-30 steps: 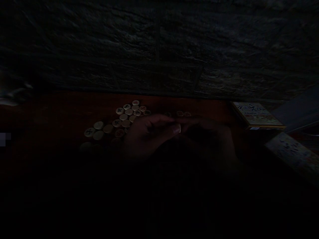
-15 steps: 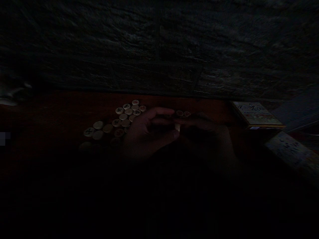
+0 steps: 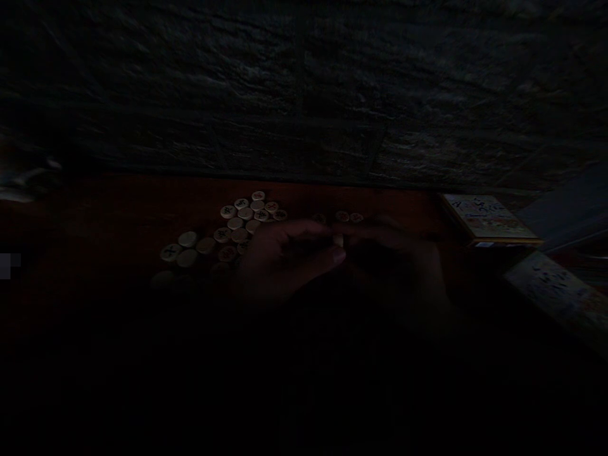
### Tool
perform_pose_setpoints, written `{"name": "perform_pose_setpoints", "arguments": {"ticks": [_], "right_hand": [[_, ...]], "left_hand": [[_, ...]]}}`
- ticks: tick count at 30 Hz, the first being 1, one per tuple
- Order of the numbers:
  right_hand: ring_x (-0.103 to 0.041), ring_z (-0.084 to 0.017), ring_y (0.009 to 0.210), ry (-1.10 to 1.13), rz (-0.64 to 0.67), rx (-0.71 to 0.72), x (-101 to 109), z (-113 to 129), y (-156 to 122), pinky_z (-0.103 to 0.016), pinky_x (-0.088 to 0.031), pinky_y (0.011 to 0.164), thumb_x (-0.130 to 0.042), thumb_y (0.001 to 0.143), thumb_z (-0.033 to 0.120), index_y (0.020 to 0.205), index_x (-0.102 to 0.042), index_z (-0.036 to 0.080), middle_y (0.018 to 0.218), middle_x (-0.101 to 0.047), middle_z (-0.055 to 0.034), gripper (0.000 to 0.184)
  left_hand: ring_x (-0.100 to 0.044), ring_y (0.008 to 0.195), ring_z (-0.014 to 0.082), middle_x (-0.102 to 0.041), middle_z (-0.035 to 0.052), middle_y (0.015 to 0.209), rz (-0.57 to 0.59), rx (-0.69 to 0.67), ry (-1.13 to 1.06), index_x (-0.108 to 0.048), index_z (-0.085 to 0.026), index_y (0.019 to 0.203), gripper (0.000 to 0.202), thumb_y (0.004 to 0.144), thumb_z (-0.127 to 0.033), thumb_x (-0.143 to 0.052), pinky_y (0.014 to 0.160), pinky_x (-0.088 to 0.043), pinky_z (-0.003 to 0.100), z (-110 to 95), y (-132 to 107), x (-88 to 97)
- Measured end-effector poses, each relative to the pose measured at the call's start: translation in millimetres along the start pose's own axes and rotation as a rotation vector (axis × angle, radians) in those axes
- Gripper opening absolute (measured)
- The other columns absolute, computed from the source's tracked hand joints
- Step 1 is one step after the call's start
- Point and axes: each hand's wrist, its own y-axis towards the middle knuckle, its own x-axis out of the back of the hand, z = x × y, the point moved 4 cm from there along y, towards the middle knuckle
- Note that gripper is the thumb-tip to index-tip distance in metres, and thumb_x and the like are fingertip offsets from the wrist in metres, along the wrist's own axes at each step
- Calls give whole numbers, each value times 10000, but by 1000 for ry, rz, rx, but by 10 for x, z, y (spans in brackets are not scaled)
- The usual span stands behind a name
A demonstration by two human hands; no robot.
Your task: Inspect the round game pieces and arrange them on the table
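Note:
The view is very dark. My left hand [image 3: 280,253] is closed in a pinch, with a pale round Chinese chess piece [image 3: 338,240] on edge between thumb and fingertips. From the other side my right hand [image 3: 403,250] reaches in, its fingertips meeting the same piece; its thumb and lower part are lost in shadow. To the left, partly behind my left hand, lies a cluster of Chinese chess pieces [image 3: 245,213], some showing characters and some blank faces. Beyond my fingertips lies a short row of pieces [image 3: 342,216].
A reddish-brown tabletop [image 3: 128,209] runs up to a dark stone-textured wall [image 3: 304,82]. On the right sits a box [image 3: 491,215] with a printed lid, and a second printed panel [image 3: 560,285] is nearer. An unclear pale-and-dark object [image 3: 28,177] is at the left edge.
My left index finger has come down from its raised position to the chess piece, uncovering pieces behind it. Both hands otherwise stay in place.

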Motion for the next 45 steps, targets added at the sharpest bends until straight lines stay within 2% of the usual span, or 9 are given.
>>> {"name": "perform_pose_setpoints", "arguments": {"ticks": [5, 12, 15, 20, 28, 35, 41, 45], "right_hand": [[-704, -200, 1021, 35, -28, -34, 11, -1, -21, -348, -590, 871, -797, 848, 158, 1170, -776, 349, 1074, -715, -23, 375], [-703, -213, 1047, -14, -31, 20, 16, 46, -18, -363, -584, 900, -810, 838, 152, 1197, -768, 301, 1110, -719, -55, 391], [-705, -218, 1023, -34, -26, -2, 19, 42, -6, -370, -590, 889, -825, 821, 163, 1217, -762, 291, 1081, -720, -56, 421], [-707, -205, 1046, 14, -28, -33, 17, 26, -9, -356, -594, 914, -812, 833, 162, 1180, -779, 345, 1118, -707, -39, 394], [-701, -208, 1060, 20, -41, -7, 12, 42, -27, -364, -584, 931, -822, 830, 147, 1187, -779, 325, 1127, -711, -49, 401], [-705, -222, 1085, 8, -21, -35, 13, 18, -9, -383, -583, 947, -833, 811, 153, 1194, -775, 321, 1148, -720, -53, 422], [-706, -218, 1088, 66, -23, -30, 15, 23, -19, -380, -584, 953, -818, 832, 140, 1169, -783, 338, 1137, -714, -43, 392], [-711, -217, 1079, 58, -30, -7, 4, 42, -14, -373, -592, 930, -816, 836, 139, 1173, -781, 314, 1138, -725, -47, 381]], "left_hand": [[-782, 938, 218, -831, 34, 1024, 27, -13, 5, -806, -231, 992, 175, 832, -299, -826, 827, -620, 297, 8, 3, -6], [-780, 928, 205, -831, 10, 958, 32, 20, -17, -816, -236, 945, 104, 884, -309, -777, 831, -616, 282, -14, -11, -41], [-781, 930, 211, -832, 9, 972, 23, 17, -14, -812, -238, 964, 115, 876, -307, -787, 827, -616, 291, -10, -18, -27], [-781, 894, 218, -832, 19, 940, 12, 15, -12, -810, -240, 972, 159, 841, -328, -819, 777, -613, 295, 13, -22, 0], [-772, 956, 205, -828, 6, 994, 47, 6, -2, -811, -248, 983, 155, 891, -366, -773, 829, -602, 278, 3, -27, -22], [-765, 883, 200, -816, 11, 933, 41, 28, -2, -796, -231, 953, 150, 866, -353, -795, 762, -590, 272, 11, -21, -11], [-767, 953, 207, -824, 7, 997, 51, 17, -24, -808, -254, 999, 164, 876, -362, -792, 819, -594, 273, 21, -30, -16], [-765, 966, 216, -824, 28, 1013, 50, 20, 5, -808, -218, 983, 177, 901, -367, -758, 840, -590, 283, -17, -27, -29]]}}
